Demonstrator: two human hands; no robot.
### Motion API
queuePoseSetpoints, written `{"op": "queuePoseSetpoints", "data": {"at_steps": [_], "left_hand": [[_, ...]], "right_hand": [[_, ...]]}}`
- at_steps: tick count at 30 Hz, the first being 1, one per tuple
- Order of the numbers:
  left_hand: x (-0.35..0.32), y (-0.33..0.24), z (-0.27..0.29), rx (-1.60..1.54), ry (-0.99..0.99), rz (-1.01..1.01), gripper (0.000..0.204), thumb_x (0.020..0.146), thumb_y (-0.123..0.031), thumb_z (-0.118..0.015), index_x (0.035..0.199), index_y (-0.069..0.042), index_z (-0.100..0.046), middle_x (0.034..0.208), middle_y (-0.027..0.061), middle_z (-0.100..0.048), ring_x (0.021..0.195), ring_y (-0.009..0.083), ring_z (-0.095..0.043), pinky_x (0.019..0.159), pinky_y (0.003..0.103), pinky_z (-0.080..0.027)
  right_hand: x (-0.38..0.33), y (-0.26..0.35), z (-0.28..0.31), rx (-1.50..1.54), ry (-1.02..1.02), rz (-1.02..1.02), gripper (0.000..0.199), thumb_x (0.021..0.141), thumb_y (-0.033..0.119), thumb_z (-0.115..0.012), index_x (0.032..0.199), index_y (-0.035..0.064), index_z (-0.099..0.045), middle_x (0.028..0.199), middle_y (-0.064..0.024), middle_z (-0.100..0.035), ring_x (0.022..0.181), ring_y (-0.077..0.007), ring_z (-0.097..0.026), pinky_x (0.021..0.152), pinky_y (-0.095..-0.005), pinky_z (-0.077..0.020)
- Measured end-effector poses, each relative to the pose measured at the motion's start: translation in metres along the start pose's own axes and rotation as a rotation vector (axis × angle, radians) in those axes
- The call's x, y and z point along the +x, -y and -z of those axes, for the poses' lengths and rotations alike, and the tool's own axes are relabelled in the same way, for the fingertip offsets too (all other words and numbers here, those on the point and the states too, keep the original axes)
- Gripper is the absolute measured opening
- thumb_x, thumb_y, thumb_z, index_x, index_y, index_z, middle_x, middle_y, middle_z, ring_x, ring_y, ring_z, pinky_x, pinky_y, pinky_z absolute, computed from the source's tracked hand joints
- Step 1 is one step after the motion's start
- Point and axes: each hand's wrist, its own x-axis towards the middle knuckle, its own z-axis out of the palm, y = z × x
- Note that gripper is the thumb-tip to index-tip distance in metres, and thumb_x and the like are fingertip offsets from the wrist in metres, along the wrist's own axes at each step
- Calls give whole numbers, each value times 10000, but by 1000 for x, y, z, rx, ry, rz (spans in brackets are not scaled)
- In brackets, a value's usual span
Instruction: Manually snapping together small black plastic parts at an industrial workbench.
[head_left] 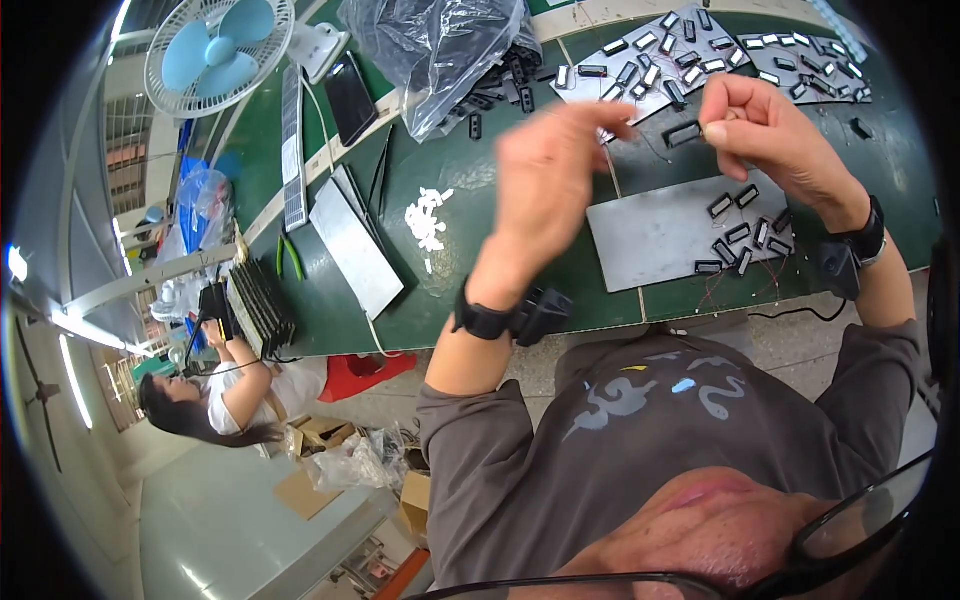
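My right hand [765,135] is closed in a pinch at the far right of the bench, with the end of a small black rectangular part [683,134] at its thumb tip. A thin wire trails near that part. My left hand [550,160] is raised over the bench to the left of it, smeared by motion, so its grip cannot be made out. Below the hands lies a grey metal plate [640,235], with several black parts [738,233] and thin reddish wires on its right side. Farther off, another plate [588,88] carries many similar parts with pale faces.
Small white pieces [427,222] lie heaped left of my left hand. A clear bag of black parts [430,50], a phone [351,100], tweezers [380,170], green-handled pliers [290,257] and a fan [220,50] occupy the left side. A co-worker [235,385] sits at left.
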Motion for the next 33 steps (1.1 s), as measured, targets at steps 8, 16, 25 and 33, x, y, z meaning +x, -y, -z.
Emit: {"op": "queuePoseSetpoints", "data": {"at_steps": [8, 16, 25, 33], "left_hand": [[22, 35, 49, 985, -156, -83, 127, 865, -197, -716, 868, -74, -745, 822, 61, -660, 784, 257, -624, 700, 378, -512], [12, 32, 41, 1092, -25, -123, 98, 820, -151, -733, 849, -73, -681, 876, 55, -646, 861, 277, -615, 737, 395, -516], [5, 26, 36, 941, 22, -135, 259, 823, -70, -685, 1062, -40, -590, 917, 115, -642, 856, 298, -635, 720, 427, -523], [13, -7, -27, 644, 90, -287, 604, 795, 38, -679, 1363, -44, -491, 928, 84, -636, 831, 187, -672, 747, 305, -561]], "right_hand": [[-1, -1, 15, 6, -101, 46, 181, 932, 229, -653, 888, 104, -530, 776, 65, -406, 649, -41, -382, 584, -216, -373], [0, -5, 17, -114, -99, 97, 161, 945, 236, -642, 901, 106, -558, 828, 58, -452, 714, -41, -434, 638, -213, -385], [-1, -2, 18, -99, -77, 95, 161, 956, 243, -636, 941, 96, -573, 934, 37, -532, 821, -65, -542, 724, -211, -450], [2, -12, 8, 494, 12, 56, 192, 977, 205, -613, 1072, 43, -570, 1188, -96, -623, 1180, -194, -608, 1050, -343, -499]]}}
